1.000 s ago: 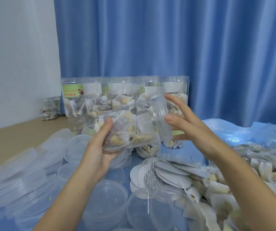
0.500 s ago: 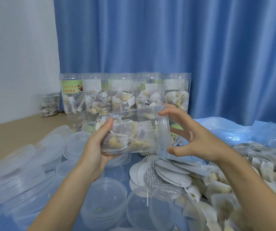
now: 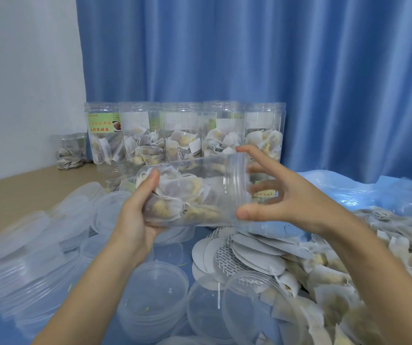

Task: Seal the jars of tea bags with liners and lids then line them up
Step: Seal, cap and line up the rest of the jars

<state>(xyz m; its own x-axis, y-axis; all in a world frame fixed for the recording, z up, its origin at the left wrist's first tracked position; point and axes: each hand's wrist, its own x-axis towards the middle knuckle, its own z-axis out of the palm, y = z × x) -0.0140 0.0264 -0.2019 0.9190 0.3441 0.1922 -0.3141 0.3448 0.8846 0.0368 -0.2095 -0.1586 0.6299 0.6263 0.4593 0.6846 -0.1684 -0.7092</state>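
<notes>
Two bare hands on one clear jar of tea bags [image 3: 190, 192], held sideways in mid-air: left hand [image 3: 135, 215] wrapped around the base end, right hand [image 3: 282, 195] spread half open with thumb and fingertips on the screw lid [image 3: 237, 188]. Likely mid-twist, lid going tight. Next: finish the turn, then stand it upright beside the row of filled jars [image 3: 185, 135] beyond the hands. Below the hands, blue-covered table [image 3: 167, 250] strewn with loose lids [image 3: 152, 297], round liners [image 3: 244, 252], loose tea bags [image 3: 399, 257] rightward. Blue curtain [image 3: 274, 58] behind, white wall [image 3: 25, 70] off left.
</notes>
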